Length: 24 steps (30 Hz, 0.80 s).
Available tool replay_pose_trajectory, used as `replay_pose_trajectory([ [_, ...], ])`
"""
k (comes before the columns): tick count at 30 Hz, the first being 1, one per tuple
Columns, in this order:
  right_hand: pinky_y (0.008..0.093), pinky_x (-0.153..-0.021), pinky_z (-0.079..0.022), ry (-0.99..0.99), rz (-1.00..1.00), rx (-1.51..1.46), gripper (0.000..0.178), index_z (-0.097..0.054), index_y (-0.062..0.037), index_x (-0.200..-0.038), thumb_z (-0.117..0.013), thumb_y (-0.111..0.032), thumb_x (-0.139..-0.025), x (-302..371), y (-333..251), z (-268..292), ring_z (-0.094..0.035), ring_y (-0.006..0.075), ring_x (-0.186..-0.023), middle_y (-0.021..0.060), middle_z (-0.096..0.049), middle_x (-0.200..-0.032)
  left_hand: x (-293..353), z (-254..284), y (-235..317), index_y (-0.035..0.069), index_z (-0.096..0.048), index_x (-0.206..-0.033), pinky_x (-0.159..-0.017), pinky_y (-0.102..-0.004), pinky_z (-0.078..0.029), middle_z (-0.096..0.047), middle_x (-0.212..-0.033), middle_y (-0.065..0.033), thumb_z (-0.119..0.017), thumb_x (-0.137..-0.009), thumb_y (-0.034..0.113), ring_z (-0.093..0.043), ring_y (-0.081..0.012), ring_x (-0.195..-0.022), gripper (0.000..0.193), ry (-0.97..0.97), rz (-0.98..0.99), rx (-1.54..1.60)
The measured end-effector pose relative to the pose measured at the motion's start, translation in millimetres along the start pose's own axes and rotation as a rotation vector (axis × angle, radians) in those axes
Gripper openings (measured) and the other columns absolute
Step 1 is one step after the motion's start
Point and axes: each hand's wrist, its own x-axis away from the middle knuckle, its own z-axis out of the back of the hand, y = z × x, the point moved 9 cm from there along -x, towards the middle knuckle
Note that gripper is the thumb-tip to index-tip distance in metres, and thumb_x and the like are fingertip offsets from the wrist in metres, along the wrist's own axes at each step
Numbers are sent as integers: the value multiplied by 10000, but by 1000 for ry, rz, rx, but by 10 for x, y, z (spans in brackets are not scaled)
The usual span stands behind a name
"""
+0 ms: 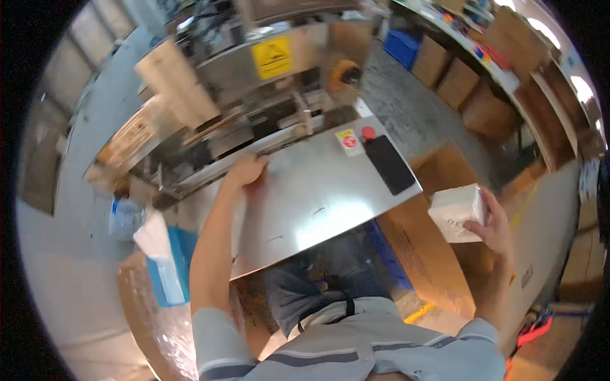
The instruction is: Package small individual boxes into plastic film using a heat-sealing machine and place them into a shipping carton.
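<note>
My right hand [494, 222] grips a white, block-shaped pack [452, 214] with small dark print on its side, fingers behind it and thumb across the front. The pack is above an open cardboard box [422, 254] on the right. My left hand [246, 170] is at the far edge of the shiny metal worktable [298, 197], beside the machine [235, 136]. Its fingers are blurred and partly hidden, so whether they hold anything is unclear.
A black phone [389, 165] and a red button [368, 133] sit at the table's right end. On the left, a blue-and-white pack [168, 267] lies by a plastic-lined carton [136, 298]. More cardboard boxes [457, 82] and a blue bin [401, 49] stand far right.
</note>
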Motion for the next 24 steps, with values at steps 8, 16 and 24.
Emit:
replay_pose_trajectory([
  [8, 461, -987, -494, -109, -461, 772, 780, -547, -41, -1346, -834, -172, -632, 723, 2072, 677, -616, 384, -1143, 221, -649, -1221, 532, -46, 1085, -86, -489, -1409, -1157, -400, -340, -484, -1476, -268, -507, -1040, 279, -435, -401, -1397, 519, 137, -58, 318],
  [16, 449, -872, -570, -563, -1024, 681, 529, -730, -51, -1072, -872, -220, -592, 1680, 5022, 300, -711, 328, -1029, 174, -738, -1077, 900, -635, 1937, -99, -382, -1462, -1164, -449, -330, -392, -1525, -286, -490, -1052, 263, -403, -419, -1400, 557, 222, -208, -167],
  [24, 444, -869, -578, -481, -859, 864, 295, -716, -29, -1073, -644, -113, -800, 2261, 5851, -4, -704, 370, -1009, 220, -719, -1086, 854, -680, 1849, -55, -494, -1416, -1134, -465, -367, -426, -1502, -263, -478, -1065, 327, -435, -417, -1373, 519, 354, -187, -124],
])
